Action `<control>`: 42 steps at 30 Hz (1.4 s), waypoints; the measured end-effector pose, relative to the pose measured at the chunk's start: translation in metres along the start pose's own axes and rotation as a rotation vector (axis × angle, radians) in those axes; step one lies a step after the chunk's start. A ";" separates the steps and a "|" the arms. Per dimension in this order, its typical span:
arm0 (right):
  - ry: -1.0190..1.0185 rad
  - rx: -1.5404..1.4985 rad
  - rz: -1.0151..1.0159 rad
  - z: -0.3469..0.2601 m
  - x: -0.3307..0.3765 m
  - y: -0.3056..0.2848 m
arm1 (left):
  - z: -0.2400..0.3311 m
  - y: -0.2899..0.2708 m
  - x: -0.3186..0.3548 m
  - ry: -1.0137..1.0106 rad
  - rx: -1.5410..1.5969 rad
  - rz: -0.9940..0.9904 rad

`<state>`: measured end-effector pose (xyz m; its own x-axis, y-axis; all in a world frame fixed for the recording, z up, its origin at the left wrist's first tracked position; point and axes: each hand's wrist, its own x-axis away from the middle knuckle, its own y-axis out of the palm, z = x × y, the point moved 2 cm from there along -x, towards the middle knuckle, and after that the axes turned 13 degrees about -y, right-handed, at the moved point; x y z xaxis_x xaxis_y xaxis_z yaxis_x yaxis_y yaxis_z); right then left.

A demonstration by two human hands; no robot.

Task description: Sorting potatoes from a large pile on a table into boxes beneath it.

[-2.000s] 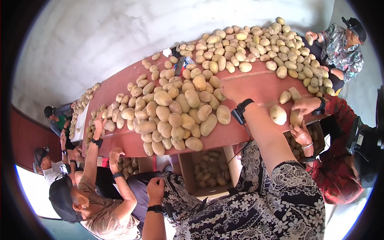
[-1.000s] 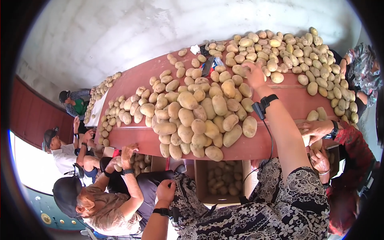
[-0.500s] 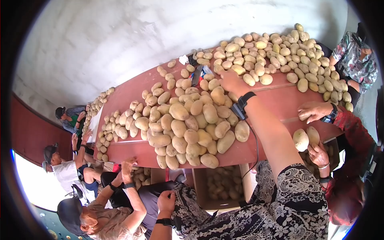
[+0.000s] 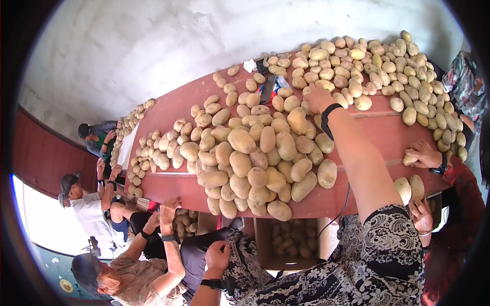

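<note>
My right hand (image 4: 320,98) reaches across the table to the far side of the potato heap (image 4: 258,177). Its back faces me, hiding the fingers, so any hold is unclear; a yellowish potato (image 4: 324,85) lies just beyond it. A black band circles that wrist. Low in the picture, my left hand (image 4: 218,256) rests closed beside my patterned clothing. A small dark bit shows at its curled fingers, too small to name. Below the table's near edge stands a cardboard box (image 4: 264,259) with potatoes inside.
More potatoes (image 4: 352,66) cover the far right of the red table (image 4: 372,135). A phone-like dark object (image 4: 267,89) lies amid potatoes. At right, a co-worker's hand (image 4: 424,154) touches a potato; other people sit at left. A cable (image 4: 346,201) hangs over the near edge.
The whole view has shifted, so things appear farther right and lower. My right hand has moved slightly farther away and its wrist has turned, hiding the black device on it. My left hand stays closed.
</note>
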<state>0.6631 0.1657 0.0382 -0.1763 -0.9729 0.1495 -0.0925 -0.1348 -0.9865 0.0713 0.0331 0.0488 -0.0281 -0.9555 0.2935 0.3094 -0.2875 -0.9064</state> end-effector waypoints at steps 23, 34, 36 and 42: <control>-0.001 -0.963 0.386 0.003 0.050 -0.015 | -0.016 -0.005 0.007 -0.002 0.060 0.024; -0.103 -0.794 0.029 -0.078 0.018 -0.076 | -0.016 -0.007 0.007 -0.017 0.062 0.031; -0.139 -0.712 0.051 -0.082 0.015 -0.073 | -0.017 -0.006 0.006 0.001 0.061 0.028; -0.143 -0.437 0.341 -0.106 0.022 -0.068 | -0.025 -0.004 0.006 -0.024 0.066 0.006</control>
<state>0.5611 0.1731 0.1158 -0.1359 -0.9675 -0.2132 -0.4556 0.2521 -0.8537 0.0465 0.0267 0.0465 -0.0035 -0.9553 0.2956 0.3717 -0.2756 -0.8865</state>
